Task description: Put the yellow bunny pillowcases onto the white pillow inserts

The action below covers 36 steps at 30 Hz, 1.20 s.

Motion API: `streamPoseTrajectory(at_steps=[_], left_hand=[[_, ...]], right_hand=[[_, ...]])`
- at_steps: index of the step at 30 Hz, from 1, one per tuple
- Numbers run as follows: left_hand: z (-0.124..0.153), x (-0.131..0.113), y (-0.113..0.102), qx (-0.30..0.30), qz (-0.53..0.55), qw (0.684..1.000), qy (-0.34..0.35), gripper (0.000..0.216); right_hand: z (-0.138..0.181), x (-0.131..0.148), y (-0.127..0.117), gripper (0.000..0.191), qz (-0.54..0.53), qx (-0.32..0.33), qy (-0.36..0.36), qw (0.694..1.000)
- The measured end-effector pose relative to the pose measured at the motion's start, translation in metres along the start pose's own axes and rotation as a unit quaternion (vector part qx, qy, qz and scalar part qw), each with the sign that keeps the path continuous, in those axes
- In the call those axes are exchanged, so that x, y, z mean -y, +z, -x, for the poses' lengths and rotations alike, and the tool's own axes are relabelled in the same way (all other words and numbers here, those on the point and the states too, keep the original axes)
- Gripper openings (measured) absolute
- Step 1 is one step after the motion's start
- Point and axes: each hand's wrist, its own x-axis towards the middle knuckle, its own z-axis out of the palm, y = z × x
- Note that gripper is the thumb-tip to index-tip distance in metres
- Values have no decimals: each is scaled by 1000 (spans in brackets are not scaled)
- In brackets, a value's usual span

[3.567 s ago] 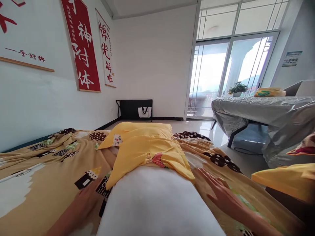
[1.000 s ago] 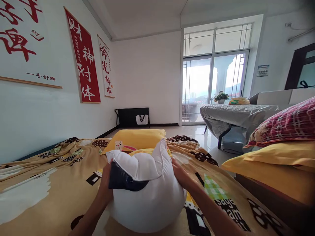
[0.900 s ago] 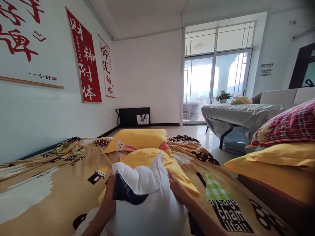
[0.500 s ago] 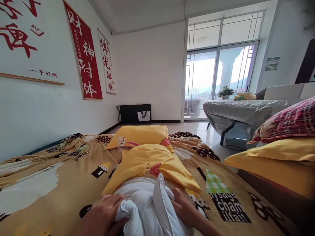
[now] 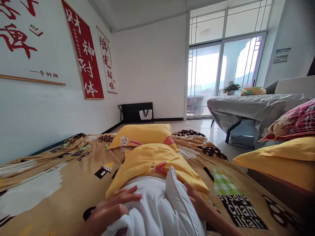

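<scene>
A white pillow (image 5: 157,209) lies in front of me on the patterned tan blanket (image 5: 61,177), its far end inside a yellow pillowcase (image 5: 152,160). My left hand (image 5: 110,208) rests on the pillow's left side with fingers curled, gripping the white fabric. My right hand (image 5: 197,201) presses against the pillow's right side beside a raised fold, at the pillowcase's edge. A second yellow pillow (image 5: 145,134) with a cat print lies further away.
A grey-covered table (image 5: 251,105) with a potted plant (image 5: 231,88) stands at the right by glass doors. Yellow (image 5: 278,160) and red plaid (image 5: 292,123) pillows are stacked at the right edge. Red and white banners hang on the left wall.
The white pillow, earlier bunched up and lifted between both hands, has been pushed down flat toward the yellow pillowcase. My left hand has slid forward onto the pillow.
</scene>
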Motion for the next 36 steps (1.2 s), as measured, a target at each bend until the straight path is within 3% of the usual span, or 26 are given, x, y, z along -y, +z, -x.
streamPoseTrajectory(at_steps=[5,8,10,13,17,20,22,26,29,32,36], left_hand=[[-72,27,29,52,-10,998,-25,41],[-98,45,49,82,12,996,-28,40],[-100,53,62,97,19,994,-42,37],[-89,64,73,131,39,989,-49,36],[-73,78,72,35,99,992,-68,50],[-69,77,64,-28,103,994,-17,55],[-68,69,60,-31,116,992,27,53],[-73,52,59,25,153,987,42,44],[-84,46,62,26,145,988,40,47],[-98,46,67,23,123,992,25,50],[-118,47,74,3,135,990,-30,49]], right_hand=[[32,-25,5,47,-2,-85,-79,993],[41,-19,-2,46,-2,-131,-144,981],[35,1,-5,48,29,-97,-168,981],[13,36,1,54,80,9,-167,983],[-13,57,19,48,175,126,-94,972],[-22,57,27,42,220,186,-82,954],[-24,55,28,39,212,189,-97,954],[-25,50,26,38,134,152,-125,971],[-26,47,23,41,116,138,-108,978],[-23,50,13,41,119,124,-135,976],[7,81,-16,35,109,-62,-202,971]])
